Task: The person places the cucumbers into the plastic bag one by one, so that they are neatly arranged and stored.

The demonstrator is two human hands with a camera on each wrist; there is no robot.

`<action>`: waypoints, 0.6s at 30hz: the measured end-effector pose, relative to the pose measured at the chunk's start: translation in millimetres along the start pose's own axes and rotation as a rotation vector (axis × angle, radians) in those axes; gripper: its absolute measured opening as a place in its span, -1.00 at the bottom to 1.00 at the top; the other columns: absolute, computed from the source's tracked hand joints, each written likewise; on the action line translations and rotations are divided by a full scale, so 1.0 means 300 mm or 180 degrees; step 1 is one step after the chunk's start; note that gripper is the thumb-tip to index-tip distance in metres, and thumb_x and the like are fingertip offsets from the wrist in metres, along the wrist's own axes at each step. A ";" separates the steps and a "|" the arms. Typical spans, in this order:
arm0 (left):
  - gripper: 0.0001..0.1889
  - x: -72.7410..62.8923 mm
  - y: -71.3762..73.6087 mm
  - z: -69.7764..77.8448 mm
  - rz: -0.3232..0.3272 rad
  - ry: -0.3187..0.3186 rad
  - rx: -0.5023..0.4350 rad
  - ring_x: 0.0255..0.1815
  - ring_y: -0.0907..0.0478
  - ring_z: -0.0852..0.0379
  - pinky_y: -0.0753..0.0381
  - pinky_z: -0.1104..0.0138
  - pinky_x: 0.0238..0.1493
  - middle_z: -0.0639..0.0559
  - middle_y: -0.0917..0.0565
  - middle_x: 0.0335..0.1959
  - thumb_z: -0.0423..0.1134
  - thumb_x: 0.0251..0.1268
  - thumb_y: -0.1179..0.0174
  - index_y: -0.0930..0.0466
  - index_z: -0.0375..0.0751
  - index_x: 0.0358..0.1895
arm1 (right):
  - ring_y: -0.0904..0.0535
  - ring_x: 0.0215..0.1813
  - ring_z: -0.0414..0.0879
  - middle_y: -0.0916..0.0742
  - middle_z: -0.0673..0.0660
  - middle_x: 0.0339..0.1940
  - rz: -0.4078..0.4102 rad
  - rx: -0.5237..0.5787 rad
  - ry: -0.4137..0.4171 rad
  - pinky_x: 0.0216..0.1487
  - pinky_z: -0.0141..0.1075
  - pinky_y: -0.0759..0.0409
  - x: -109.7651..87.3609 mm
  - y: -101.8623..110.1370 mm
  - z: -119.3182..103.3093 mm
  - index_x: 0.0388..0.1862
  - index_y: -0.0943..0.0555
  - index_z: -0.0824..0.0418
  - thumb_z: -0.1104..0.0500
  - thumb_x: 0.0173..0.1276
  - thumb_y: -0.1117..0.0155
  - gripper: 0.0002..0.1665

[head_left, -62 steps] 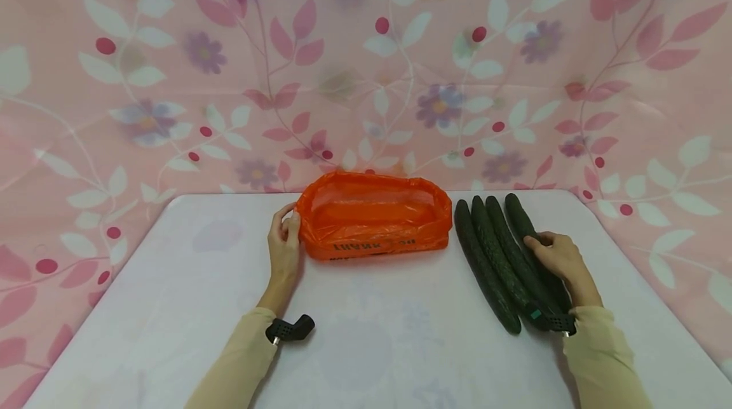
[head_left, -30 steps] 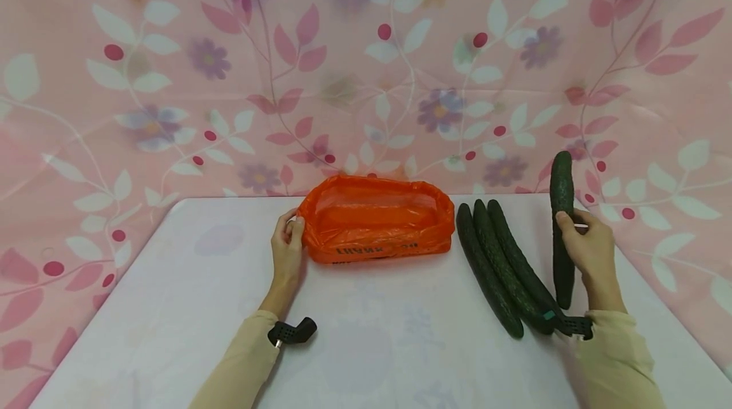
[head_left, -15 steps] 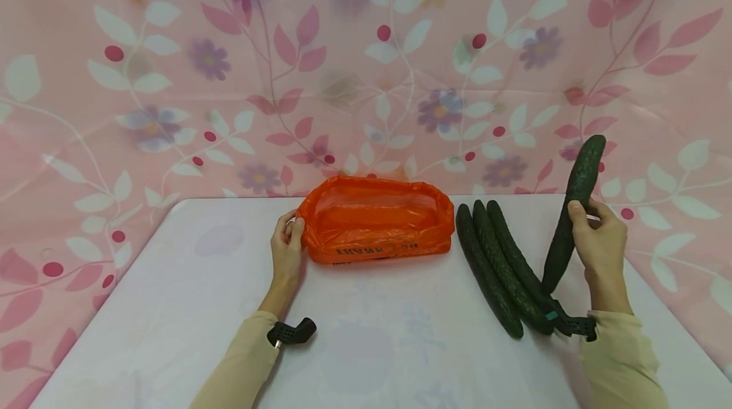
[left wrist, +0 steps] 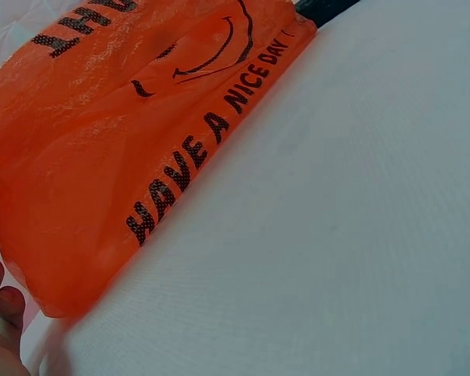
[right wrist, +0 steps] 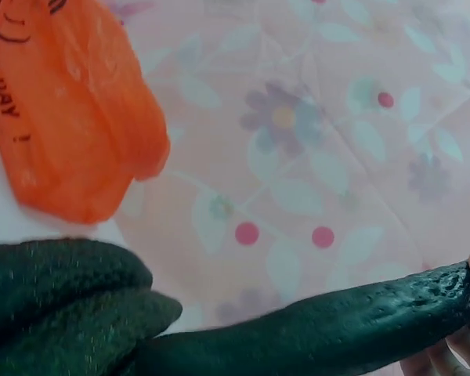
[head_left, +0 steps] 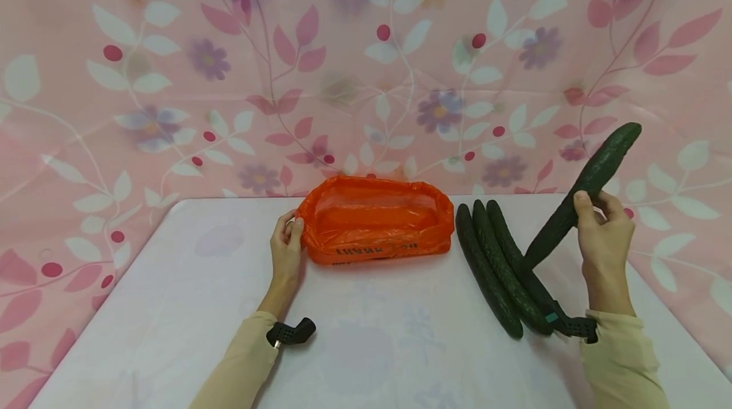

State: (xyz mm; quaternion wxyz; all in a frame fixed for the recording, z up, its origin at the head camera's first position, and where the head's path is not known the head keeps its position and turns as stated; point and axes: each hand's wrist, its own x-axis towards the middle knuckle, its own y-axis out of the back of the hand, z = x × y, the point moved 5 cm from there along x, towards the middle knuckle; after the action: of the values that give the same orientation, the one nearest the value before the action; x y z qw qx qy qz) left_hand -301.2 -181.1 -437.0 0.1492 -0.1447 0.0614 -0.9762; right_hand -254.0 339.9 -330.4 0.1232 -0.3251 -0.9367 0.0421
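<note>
My right hand point(head_left: 606, 234) grips a long dark green cucumber point(head_left: 597, 174) around its middle, raised and tilted with the upper end to the right. Its lower end overlaps the row of three cucumbers point(head_left: 486, 263) lying side by side on the table. In the right wrist view the held cucumber point(right wrist: 321, 329) crosses the bottom, fingertips at its right end. An orange plastic bag point(head_left: 383, 241) stands with its mouth spread open, black print on its side point(left wrist: 172, 172). My left hand point(head_left: 287, 247) holds the bag's left rim between thumb and fingers.
A white cloth point(head_left: 366, 345) covers the table. Behind the far edge hangs a pink floral backdrop point(head_left: 354, 79). A black wrist camera point(head_left: 291, 331) is strapped at the left sleeve, another camera point(head_left: 574, 326) at the right, close to the cucumbers' near ends.
My right hand has picked up the rightmost cucumber from the row, lifted it and tilted it clockwise, its upper end swinging right. The left hand stays at the bag.
</note>
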 end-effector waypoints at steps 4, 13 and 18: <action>-0.63 0.001 0.000 -0.001 0.0006 0.0013 -0.0011 -0.45 -0.47 0.33 -0.53 0.54 -0.39 0.16 -0.52 -0.47 -0.13 0.40 -0.05 -0.44 -0.21 0.17 | -0.68 -0.34 -0.33 -0.65 0.01 -0.22 -0.0046 0.0445 0.0247 -0.37 -0.57 -0.59 -0.011 -0.019 -0.028 -0.02 -0.58 0.26 0.22 0.21 -0.34 -0.65; -0.65 -0.005 0.003 -0.003 0.0007 0.0047 -0.0010 -0.45 -0.47 0.32 -0.54 0.54 -0.39 0.17 -0.53 -0.48 -0.12 0.40 -0.06 -0.45 -0.17 0.16 | -0.69 -0.35 -0.20 -0.64 0.14 -0.21 -0.0141 0.1027 0.0400 -0.43 -0.44 -0.63 -0.038 -0.056 -0.062 -0.05 -0.56 0.32 0.30 0.17 -0.35 -0.66; -0.64 -0.004 -0.001 0.000 -0.0044 0.0080 0.0014 -0.43 -0.49 0.31 -0.54 0.54 -0.38 0.17 -0.55 -0.46 -0.11 0.41 -0.04 -0.44 -0.16 0.17 | -0.68 -0.36 -0.17 -0.62 0.17 -0.22 -0.0184 0.1177 0.0421 -0.41 -0.40 -0.64 -0.052 -0.078 -0.067 -0.05 -0.55 0.33 0.29 0.16 -0.36 -0.64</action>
State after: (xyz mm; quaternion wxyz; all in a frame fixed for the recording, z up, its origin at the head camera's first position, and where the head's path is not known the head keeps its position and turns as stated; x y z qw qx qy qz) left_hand -300.1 -180.5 -437.2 0.1420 -0.1325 0.0601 -0.9791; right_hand -251.1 311.7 -310.3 0.2433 -0.2720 -0.9118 0.1884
